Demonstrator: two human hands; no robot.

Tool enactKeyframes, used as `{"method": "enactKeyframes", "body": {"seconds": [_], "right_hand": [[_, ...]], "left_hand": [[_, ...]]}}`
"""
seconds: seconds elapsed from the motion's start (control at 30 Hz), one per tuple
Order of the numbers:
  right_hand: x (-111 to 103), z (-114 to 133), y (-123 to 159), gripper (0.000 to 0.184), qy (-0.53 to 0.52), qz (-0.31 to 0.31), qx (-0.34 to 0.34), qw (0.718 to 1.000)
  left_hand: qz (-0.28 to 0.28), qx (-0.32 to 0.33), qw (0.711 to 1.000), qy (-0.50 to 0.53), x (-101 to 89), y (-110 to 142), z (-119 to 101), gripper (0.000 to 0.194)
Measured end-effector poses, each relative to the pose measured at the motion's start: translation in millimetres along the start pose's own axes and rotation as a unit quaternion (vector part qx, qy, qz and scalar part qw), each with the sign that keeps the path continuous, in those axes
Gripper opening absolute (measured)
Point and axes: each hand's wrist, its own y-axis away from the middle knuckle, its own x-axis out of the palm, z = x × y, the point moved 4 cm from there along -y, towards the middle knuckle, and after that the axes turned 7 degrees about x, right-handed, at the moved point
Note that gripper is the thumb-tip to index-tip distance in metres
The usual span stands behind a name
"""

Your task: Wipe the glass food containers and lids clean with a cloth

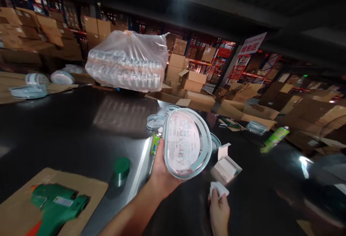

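In the middle of the head view, my left hand (162, 174) grips a clear food container (186, 144) by its lower left edge and holds it tilted up over the table. The container has a pale blue rim, and a printed pinkish label shows through it. Lower and to the right, my right hand (220, 207) pinches a small folded white wipe (218, 189). Just beyond that hand stands an open white carton (227, 167) with white contents. Partly hidden behind my left hand is a green spray can (156, 142). Other clear containers (155, 121) sit behind the held one.
A green glue gun (56, 203) lies on cardboard at the lower left, near a green tape roll (122, 167). Another spray can (275, 139) stands at right. A large plastic bag of packed items (127, 62) is at the back, beside open cardboard boxes (194, 81).
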Motion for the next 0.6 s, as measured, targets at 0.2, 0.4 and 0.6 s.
{"method": "enactKeyframes", "body": {"seconds": [0.2,0.4,0.6], "right_hand": [[1,1,1,0.057,0.019,0.014,-0.016,1.0],[2,-2,-1,0.06,0.025,0.031,-0.028,0.999],[5,-10,-3,0.064,0.0,0.034,-0.041,0.999]], "left_hand": [[0.027,-0.047,0.998,0.018,-0.1,-2,10,0.074],[0.055,-0.117,0.991,0.017,4.6,-1,22,0.066],[0.067,-0.111,0.992,-0.001,0.2,-1,35,0.058]]}}
